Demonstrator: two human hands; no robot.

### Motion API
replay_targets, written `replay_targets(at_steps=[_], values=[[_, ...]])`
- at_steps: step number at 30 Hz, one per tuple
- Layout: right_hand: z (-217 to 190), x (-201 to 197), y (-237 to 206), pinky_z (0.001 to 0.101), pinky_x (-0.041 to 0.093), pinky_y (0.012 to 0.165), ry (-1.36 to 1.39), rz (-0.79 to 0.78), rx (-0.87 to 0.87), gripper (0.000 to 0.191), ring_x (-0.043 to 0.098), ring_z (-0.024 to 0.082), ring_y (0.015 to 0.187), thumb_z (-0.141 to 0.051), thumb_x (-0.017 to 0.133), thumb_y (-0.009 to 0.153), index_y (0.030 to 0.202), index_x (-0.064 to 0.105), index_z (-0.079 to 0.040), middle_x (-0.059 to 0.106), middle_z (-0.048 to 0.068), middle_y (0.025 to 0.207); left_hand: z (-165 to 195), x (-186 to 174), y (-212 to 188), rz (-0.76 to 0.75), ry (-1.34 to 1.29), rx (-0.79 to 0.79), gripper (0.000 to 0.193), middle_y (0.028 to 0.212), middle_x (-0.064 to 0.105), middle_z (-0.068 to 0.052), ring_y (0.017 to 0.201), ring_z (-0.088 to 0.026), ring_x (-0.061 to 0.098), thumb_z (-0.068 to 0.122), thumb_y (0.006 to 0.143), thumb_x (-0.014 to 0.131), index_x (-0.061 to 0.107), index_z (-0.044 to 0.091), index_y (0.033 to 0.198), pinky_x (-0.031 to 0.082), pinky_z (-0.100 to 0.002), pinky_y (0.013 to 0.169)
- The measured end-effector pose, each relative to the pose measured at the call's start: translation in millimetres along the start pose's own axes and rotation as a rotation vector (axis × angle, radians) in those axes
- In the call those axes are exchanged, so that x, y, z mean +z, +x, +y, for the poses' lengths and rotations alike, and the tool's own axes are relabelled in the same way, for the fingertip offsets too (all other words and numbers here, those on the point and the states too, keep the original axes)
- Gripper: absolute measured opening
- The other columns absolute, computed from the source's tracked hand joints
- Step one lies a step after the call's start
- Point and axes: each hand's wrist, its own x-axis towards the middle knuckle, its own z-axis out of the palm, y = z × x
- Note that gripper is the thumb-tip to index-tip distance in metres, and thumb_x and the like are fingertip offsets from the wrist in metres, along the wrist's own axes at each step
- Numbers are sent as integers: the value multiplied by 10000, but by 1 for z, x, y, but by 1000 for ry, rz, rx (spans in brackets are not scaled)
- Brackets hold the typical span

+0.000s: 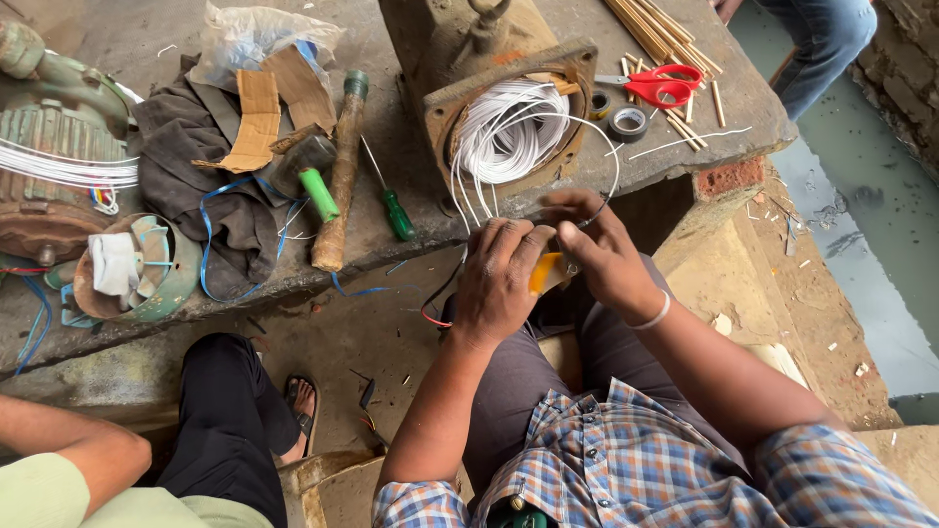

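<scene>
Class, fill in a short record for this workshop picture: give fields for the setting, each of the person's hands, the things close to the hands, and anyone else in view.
setting: rough concrete bench seen from above, person seated before it
left hand: closed around a yellow-handled tool
right hand: pinching a thin dark wire just above the tool
nearest things: motor housing holding a coil of white wire; green screwdriver
further off: red-handled scissors, tape rolls
others: second person seated at lower left
</scene>
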Motion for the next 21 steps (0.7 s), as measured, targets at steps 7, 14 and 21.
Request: replay_targets(at_steps=[7,14,21], values=[[27,7,-10,254,430,713,10,94,108,352,532,102,822,-169,739,1015,1303,640,7,654,36,1016,-3,2,-1,43,-5,27,320,1103,637,-97,1088,-303,627,3,895,638,675,48,1209,497,-439,986],[45,-19,11,240,539,811,-250,92,9,130,645,79,889,-21,681,946,1064,722,16,735,29,956,-3,5,-3,90,2,59,332,1096,638,-114,1069,-315,640,-43,913,647,670,16,1239,542,-426,960],[63,-35,27,272,551,738,-50,-18,48,157,661,115,784,-19,692,933,1074,712,47,721,54,904,0,1,-1,80,1,40,337,1080,637,-115,1047,-317,637,-65,888,629,690,13,1211,546,-431,943]])
